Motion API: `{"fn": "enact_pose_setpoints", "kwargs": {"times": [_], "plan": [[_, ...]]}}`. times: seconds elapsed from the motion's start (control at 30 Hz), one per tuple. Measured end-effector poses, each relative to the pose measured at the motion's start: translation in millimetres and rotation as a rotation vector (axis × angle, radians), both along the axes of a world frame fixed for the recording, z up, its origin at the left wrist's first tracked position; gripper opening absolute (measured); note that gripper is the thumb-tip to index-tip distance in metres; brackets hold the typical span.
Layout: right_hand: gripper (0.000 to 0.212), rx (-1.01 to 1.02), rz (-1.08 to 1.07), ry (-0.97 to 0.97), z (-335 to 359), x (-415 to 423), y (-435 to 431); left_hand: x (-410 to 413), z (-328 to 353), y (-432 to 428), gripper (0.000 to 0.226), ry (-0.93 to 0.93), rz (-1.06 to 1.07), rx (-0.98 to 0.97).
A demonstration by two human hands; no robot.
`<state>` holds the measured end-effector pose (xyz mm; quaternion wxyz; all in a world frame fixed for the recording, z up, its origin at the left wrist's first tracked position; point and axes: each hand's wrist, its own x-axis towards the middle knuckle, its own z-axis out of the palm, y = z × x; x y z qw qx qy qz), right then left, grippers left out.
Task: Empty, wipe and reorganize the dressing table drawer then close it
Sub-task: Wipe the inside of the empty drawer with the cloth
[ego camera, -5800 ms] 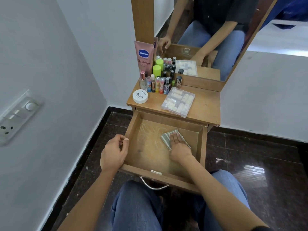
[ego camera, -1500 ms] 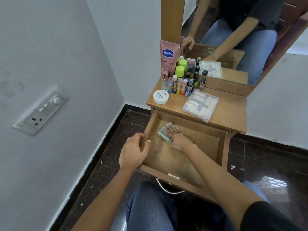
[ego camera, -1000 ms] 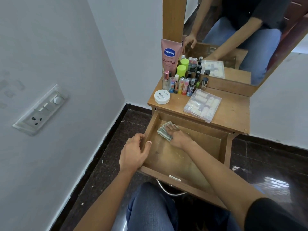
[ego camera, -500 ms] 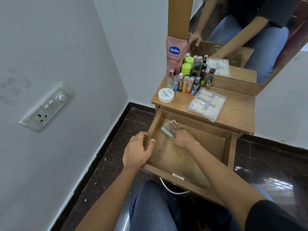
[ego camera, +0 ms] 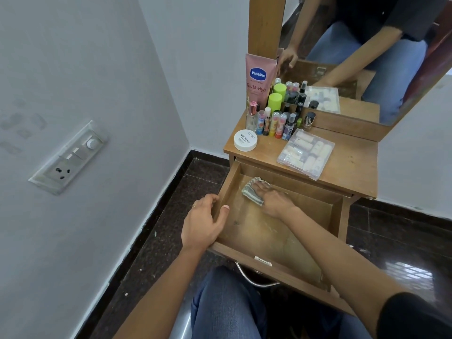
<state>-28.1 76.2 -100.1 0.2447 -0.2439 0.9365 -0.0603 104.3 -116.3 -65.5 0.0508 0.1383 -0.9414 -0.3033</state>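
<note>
Wooden drawer (ego camera: 265, 232); cloth (ego camera: 252, 193) now nearer far-left corner

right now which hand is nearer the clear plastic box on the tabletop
Right. The right hand presses the cloth in the drawer at its back corner, just below the clear plastic box; the left hand holds the drawer's left wall, farther off.

Soft, even light is seen throughout, glare is reflected off the dark floor (ego camera: 413, 274), and edges are bowed.
</note>
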Motion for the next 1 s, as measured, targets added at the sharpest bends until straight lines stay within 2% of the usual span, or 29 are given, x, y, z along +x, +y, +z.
{"fn": "enact_pose_setpoints", "kwargs": {"times": [0.27,0.5,0.63,0.77,1.0], "plan": [[0.075,-0.009,0.083,0.062,-4,-5,-37,1,-2,1,0.041,-0.002,0.003,-0.01],[0.08,-0.055,0.183,0.081,-13,28,-25,1,-1,1,0.039,-0.009,-0.002,-0.014],[0.077,-0.057,0.128,0.066,-13,28,-16,0,-2,0,0.04,-0.007,-0.005,-0.01],[0.073,-0.016,0.062,0.089,-8,7,-30,-1,-4,-2,0.04,-0.005,-0.014,-0.011],[0.074,0.082,0.167,0.087,-7,-10,-42,-2,-4,-2,0.041,-0.002,-0.019,-0.009]]}}
